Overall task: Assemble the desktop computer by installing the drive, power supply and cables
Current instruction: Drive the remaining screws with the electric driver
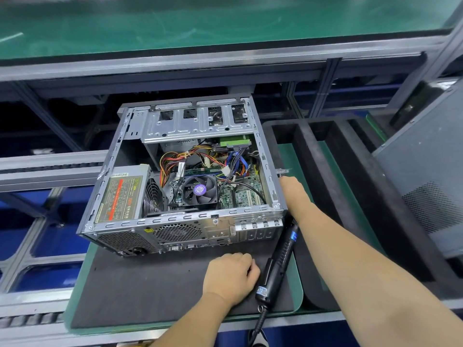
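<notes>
- Two bare hands are in play, and your left hand (231,276) is the nearer one, knuckles up on the dark grey foam mat (140,291), fingers curled in loosely with nothing in them.
- Just right of that hand lies one black electric screwdriver with a blue band (278,266), unheld. Its long axis runs from the cable end near you up and away to the tip by the case's near right corner, so the handle sits right beside your left fingers.
- Your right hand (292,187) is stretched out further, along the right outer wall of the case, fingertips at a small metal tab (284,172) jutting from that wall. Pinching it or only touching it? I cannot tell; the fingers are hidden behind the hand.
- One open silver metal desktop case (180,176) lies on its side on the mat, open face up.
- Inside, count one grey boxed power supply with a red-striped label (120,196) at the near left, already seated, and one black square cooler fan (199,190) mid-board.
- One tangle of red, yellow, black and blue cables (200,159) loops loose behind the fan.
- One green-edged drive (234,141) sits at the far right under the drive cage, a connector at its near edge.
- Beyond the case on the right, one black foam tray with long slots (325,171).
</notes>
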`<state>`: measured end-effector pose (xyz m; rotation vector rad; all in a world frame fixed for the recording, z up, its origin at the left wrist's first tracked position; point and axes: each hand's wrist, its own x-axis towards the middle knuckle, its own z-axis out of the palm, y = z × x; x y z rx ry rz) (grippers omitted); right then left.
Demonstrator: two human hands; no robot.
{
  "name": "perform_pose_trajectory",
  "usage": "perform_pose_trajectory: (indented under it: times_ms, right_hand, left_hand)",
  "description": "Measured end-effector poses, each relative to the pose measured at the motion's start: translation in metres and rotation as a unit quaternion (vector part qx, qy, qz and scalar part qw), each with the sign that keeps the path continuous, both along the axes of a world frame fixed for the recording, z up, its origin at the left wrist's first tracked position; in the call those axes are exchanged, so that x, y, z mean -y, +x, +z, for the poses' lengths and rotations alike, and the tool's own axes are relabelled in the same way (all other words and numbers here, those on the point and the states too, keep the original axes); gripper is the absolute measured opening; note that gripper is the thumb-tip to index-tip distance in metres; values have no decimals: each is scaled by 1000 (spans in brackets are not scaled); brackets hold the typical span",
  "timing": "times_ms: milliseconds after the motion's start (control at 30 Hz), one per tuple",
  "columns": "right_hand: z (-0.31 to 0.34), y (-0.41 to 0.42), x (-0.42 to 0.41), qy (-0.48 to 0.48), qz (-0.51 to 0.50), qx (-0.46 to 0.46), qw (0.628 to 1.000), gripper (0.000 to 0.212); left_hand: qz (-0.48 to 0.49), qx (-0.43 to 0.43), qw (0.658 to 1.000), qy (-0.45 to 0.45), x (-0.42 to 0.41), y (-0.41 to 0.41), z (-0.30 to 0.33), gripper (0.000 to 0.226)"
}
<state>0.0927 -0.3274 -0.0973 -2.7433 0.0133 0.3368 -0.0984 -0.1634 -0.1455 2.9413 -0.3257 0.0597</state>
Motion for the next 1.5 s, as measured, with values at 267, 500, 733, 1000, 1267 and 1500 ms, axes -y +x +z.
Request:
perform_pose_trajectory:
  times_ms: [267, 500, 733, 1000, 1267, 1500]
  right_hand:
    - [-11, -3, 20, 138, -71, 74, 985, 23]
    - [-2, -40, 37, 477, -182, -10, 860, 17]
    - [33, -106, 48, 508, -113, -128, 844, 14]
    - [45, -147, 21, 435, -45, -142, 888, 9]
    - [40, -138, 30, 399, -130, -42, 907, 10]
    - [23, -83, 37, 333, -273, 100, 897, 21]
  left_hand:
    - [7, 17, 1000, 1, -2, 1, 0, 35]
    - [178, -122, 952, -218, 13, 12, 17, 42]
    - [354, -378, 513, -685, 59, 38, 54, 36]
    - [351, -381, 390, -761, 51, 27, 63, 30]
    - [351, -392, 366, -767, 38, 21, 51, 37]
    - [352, -407, 389, -748, 24, 26, 41, 27]
